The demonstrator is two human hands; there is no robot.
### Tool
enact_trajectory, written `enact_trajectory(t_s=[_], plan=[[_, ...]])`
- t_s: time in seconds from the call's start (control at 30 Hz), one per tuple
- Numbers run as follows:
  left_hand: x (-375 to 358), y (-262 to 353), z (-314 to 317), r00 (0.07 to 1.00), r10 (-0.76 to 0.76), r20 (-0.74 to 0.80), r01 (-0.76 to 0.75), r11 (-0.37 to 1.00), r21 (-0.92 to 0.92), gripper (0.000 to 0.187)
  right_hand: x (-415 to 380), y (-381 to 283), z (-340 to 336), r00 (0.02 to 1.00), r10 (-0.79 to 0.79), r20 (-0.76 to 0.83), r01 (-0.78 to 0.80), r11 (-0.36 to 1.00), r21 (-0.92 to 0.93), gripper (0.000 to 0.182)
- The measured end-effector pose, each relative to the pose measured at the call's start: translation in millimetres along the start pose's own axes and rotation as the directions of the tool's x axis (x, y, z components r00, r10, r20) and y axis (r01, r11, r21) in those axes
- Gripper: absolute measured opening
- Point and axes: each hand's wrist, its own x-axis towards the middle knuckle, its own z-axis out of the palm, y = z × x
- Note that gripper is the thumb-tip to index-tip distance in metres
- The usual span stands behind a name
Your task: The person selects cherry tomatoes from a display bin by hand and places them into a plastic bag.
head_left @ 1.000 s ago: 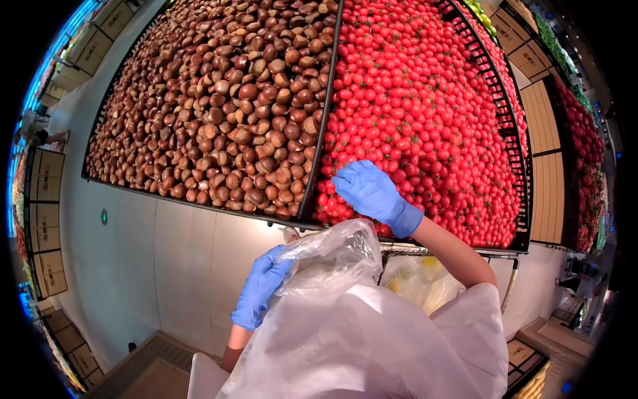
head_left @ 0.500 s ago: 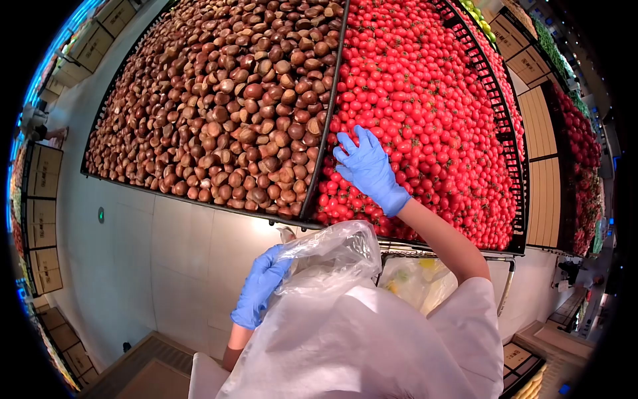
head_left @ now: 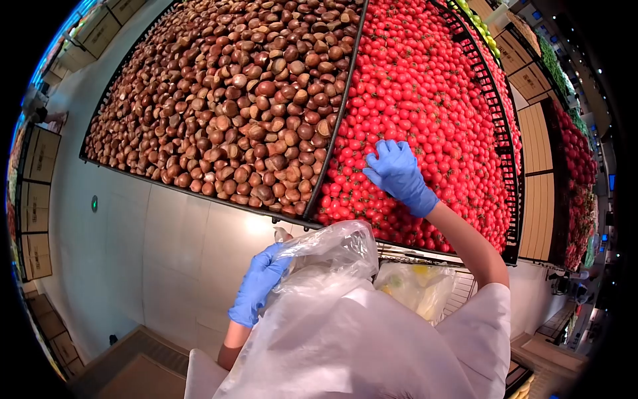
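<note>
My left hand (head_left: pixel 259 282), in a blue glove, is closed on the edge of a clear plastic bag (head_left: pixel 329 256) in front of my chest. The bag's upper part is puffed out. Over the heap of red cherry tomatoes (head_left: pixel 412 86), my right hand (head_left: pixel 400 174), gloved in blue too, has its fingers curled down against the fruit. The back of the hand faces up, so whatever lies under the fingers is hidden. A black divider (head_left: pixel 340 110) separates the tomatoes from a large heap of chestnuts (head_left: pixel 232 100) on the left.
Black crate walls (head_left: pixel 502 126) edge the tomatoes on the right. Below the display's front edge, a wire cart (head_left: pixel 465 282) holds another filled clear bag (head_left: pixel 412 286). Boxes (head_left: pixel 40 156) line the far left, and pale floor (head_left: pixel 173 259) stretches between.
My right hand has shifted right and slightly down over the tomatoes, and its fingers, spread before, are now curled in. My left hand keeps its hold on the bag.
</note>
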Motion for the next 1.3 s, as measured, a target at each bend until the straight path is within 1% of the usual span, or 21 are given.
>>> enact_trajectory(t_s=[0.03, 0.07, 0.13, 0.17, 0.23, 0.33, 0.37, 0.47, 0.5, 0.6, 0.67, 0.73, 0.8, 0.87, 0.93, 1.03, 1.07, 1.13, 1.17, 1.27, 1.3], plan=[[0, 1, 0, 1.0, -0.005, 0.002, 0.005, 1.0, -0.02, 0.029, 0, 3, -1, 0.998, -0.045, -0.054, 0.046, 0.999, 0.019, 0.027], [0, 2, 0, 1.0, -0.01, 0.005, 0.01, 0.999, -0.038, 0.029, 1, 4, 0, 0.998, -0.045, -0.05, 0.046, 0.999, 0.02, 0.027], [-1, 5, 2, 1.0, -0.01, 0.011, 0.011, 1.0, -0.025, 0.029, 2, 7, 4, 0.982, -0.131, -0.135, 0.133, 0.991, 0.003, 0.026], [-1, 7, 2, 1.0, -0.007, 0.012, 0.007, 1.0, -0.011, 0.029, 0, 7, 2, 0.982, -0.129, -0.135, 0.131, 0.991, 0.003, 0.026], [0, 6, 3, 1.0, -0.002, 0.013, 0.002, 1.0, 0.0, 0.029, -3, 9, -5, 0.997, -0.065, 0.043, 0.067, 0.997, -0.05, 0.024], [-1, 7, 0, 1.0, -0.003, 0.004, 0.003, 1.0, 0.008, 0.029, -3, 20, -18, 0.996, -0.032, 0.079, 0.032, 0.999, -0.006, 0.021], [-1, 7, 0, 1.0, -0.011, -0.002, 0.011, 1.0, 0.005, 0.029, -2, 23, -21, 0.997, -0.065, 0.044, 0.063, 0.997, 0.039, 0.019], [0, 4, -2, 1.0, -0.022, -0.003, 0.022, 1.0, 0.012, 0.03, -5, 17, -20, 0.995, -0.09, 0.053, 0.089, 0.996, 0.024, 0.019], [2, 3, -2, 1.0, -0.021, 0.003, 0.021, 1.0, 0.013, 0.03, -5, 13, -21, 0.992, -0.067, 0.105, 0.068, 0.998, 0.001, 0.017], [4, 2, 0, 1.0, 0.003, 0.013, -0.003, 1.0, 0.014, 0.029, -8, 13, -17, 0.992, -0.093, 0.08, 0.095, 0.995, -0.02, 0.018], [3, 5, 2, 1.0, 0.001, 0.006, -0.001, 1.0, -0.001, 0.028, -14, 9, -24, 0.988, -0.091, 0.127, 0.096, 0.995, -0.03, 0.019], [4, 7, 4, 1.0, -0.002, 0.001, 0.002, 1.0, 0.004, 0.028, -26, 10, -23, 0.959, -0.243, 0.146, 0.235, 0.97, 0.067, 0.021], [6, 8, 6, 1.0, -0.009, 0.001, 0.009, 1.0, 0.012, 0.028, -31, 12, -23, 0.95, -0.275, 0.144, 0.268, 0.961, 0.066, 0.024], [6, 11, 7, 1.0, -0.004, 0.024, 0.004, 1.0, 0.014, 0.028, -33, 13, -24, 0.954, -0.203, 0.221, 0.192, 0.979, 0.069, 0.025], [7, 12, 5, 0.999, -0.009, 0.034, 0.008, 1.0, 0.026, 0.027, -37, 18, -24, 0.968, -0.181, 0.175, 0.175, 0.983, 0.054, 0.025], [6, 13, 5, 1.0, -0.019, 0.017, 0.018, 1.0, 0.019, 0.026, -37, 31, -35, 0.991, -0.083, 0.107, 0.077, 0.995, 0.066, 0.025], [6, 13, 7, 1.0, -0.024, -0.002, 0.024, 1.0, 0.006, 0.026, -37, 36, -39, 0.994, -0.011, 0.108, 0.011, 1.0, 0.0, 0.025], [6, 10, 9, 0.999, -0.017, -0.04, 0.018, 1.0, 0.008, 0.027, -37, 53, -43, 0.996, 0.092, -0.003, -0.092, 0.996, 0.004, 0.023], [7, 8, 10, 0.997, -0.005, -0.08, 0.005, 1.0, 0.007, 0.028, -39, 65, -38, 0.988, 0.141, -0.057, -0.147, 0.982, -0.116, 0.023], [8, 10, 9, 0.999, -0.024, -0.029, 0.025, 1.0, 0.013, 0.033, -57, 101, -31, 0.93, 0.345, -0.124, -0.362, 0.918, -0.16, 0.024], [9, 10, 10, 0.999, -0.025, -0.023, 0.025, 1.0, 0.017, 0.033, -68, 116, -25, 0.908, 0.406, -0.103, -0.417, 0.896, -0.151, 0.026]])
